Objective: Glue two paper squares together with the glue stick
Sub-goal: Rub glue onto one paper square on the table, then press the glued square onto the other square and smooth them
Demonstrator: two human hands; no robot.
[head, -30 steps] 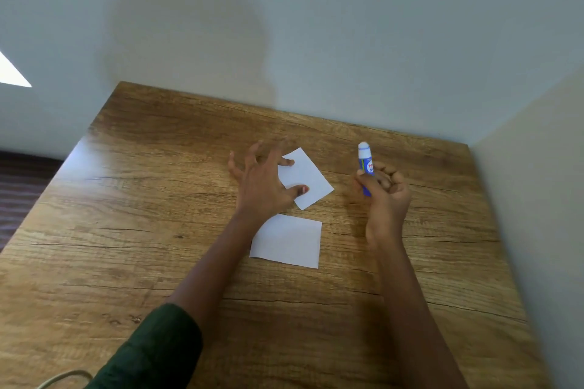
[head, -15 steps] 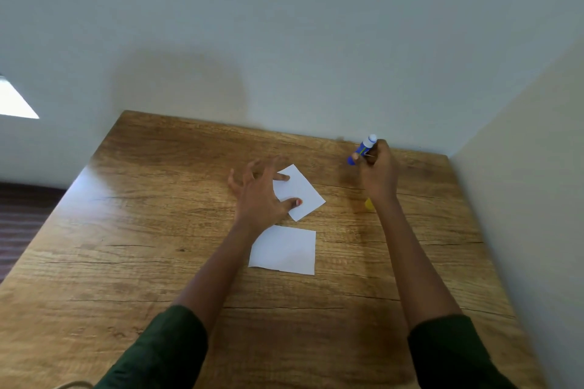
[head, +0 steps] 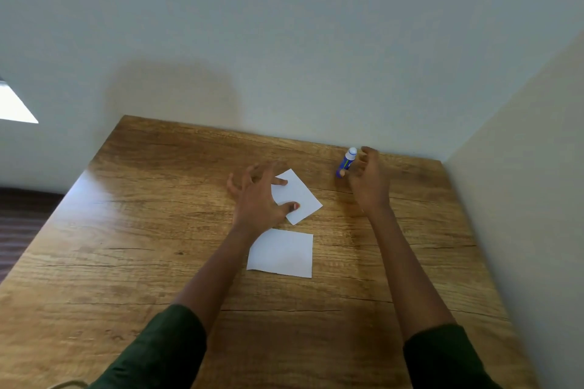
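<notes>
Two white paper squares lie on the wooden table (head: 126, 262). The far square (head: 300, 196) is turned at an angle, and my left hand (head: 259, 199) rests on its left part with fingers spread, thumb and forefinger touching it. The near square (head: 281, 254) lies flat and apart, just below that hand's wrist. My right hand (head: 368, 181) is at the table's far right near the wall, pinching a blue glue stick (head: 347, 163) with a white end. The stick is tilted, its white end pointing up and away, with my thumb on its lower part.
The table stands in a corner, with a wall along its far edge and another (head: 521, 199) close on the right. The table's left edge drops to a dark floor (head: 19, 224). A pale cord (head: 66, 384) shows at the bottom left.
My right hand carried the glue stick away from me to the table's far right and lowered it there. My left hand stayed on the far square. The view tilted up.
</notes>
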